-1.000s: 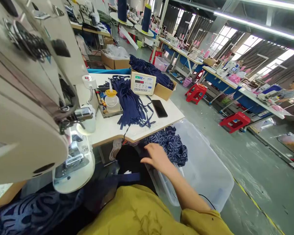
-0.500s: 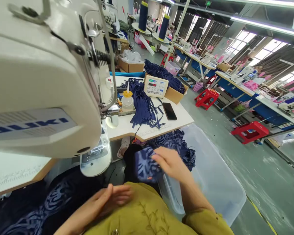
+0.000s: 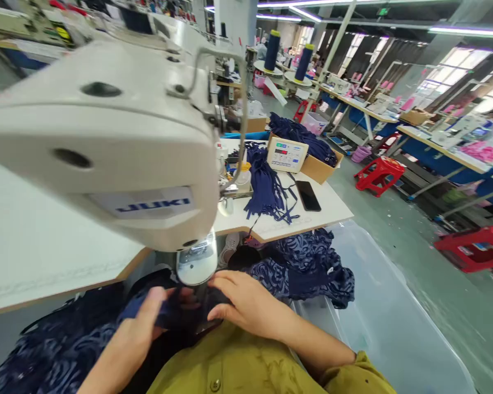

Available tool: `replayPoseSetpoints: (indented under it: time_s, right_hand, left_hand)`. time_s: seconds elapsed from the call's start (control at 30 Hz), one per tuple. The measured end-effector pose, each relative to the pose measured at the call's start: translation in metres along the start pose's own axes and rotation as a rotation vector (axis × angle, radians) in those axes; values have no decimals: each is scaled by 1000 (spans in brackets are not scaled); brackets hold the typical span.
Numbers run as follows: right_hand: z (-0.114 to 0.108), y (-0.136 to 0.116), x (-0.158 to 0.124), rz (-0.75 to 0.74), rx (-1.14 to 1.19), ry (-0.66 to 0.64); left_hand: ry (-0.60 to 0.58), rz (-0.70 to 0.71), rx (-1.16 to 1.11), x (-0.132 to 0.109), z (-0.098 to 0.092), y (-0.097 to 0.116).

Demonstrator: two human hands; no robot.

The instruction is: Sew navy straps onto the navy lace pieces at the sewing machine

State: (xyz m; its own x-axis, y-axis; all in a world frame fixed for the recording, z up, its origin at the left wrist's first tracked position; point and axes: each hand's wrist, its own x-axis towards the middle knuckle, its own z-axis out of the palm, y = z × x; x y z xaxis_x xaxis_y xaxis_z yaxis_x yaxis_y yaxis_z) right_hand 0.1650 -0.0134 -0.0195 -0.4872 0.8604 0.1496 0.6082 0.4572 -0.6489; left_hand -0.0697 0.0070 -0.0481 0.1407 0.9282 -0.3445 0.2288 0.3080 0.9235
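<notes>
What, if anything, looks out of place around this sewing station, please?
Nothing looks damaged or spilled. The patterned fabric pile droops over the rim of the clear bin, and loose navy strips splay toward the table edge beside the phone. The left hand pinches navy fabric; the right hand rests on it.

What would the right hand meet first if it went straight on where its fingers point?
The right hand points left across the navy fabric it rests on; first in line is probably the left hand, though depth is unclear.
</notes>
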Motion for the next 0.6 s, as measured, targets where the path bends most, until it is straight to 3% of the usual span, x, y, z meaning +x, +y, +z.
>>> replayPoseSetpoints:
  time_s: [0.07,0.13,0.17,0.23,0.33,0.4,0.43,0.53,0.6]
  right_hand:
    - [7,-14,9,-57,186,-35]
    - [13,-24,13,7,345,-65]
    - [14,-27,14,60,401,-60]
    - [11,-27,11,149,455,-15]
    - [0,-21,9,193,455,134]
    - [-10,-16,11,210,440,225]
    - [-14,-15,14,220,424,258]
    - [-20,-10,27,260,348,296]
    - [-20,-6,36,272,329,279]
  left_hand:
    - [-48,254,256,-16,8,17]
    - [-160,468,387,-25,15,34]
    - [-161,531,412,-28,18,41]
    - [-118,550,379,-29,20,51]
    - [-33,417,266,-26,22,58]
    - [76,417,298,-23,25,59]
    - [173,483,365,-21,26,58]
    - [537,876,666,-17,29,57]
    - [566,1135,878,-13,30,56]
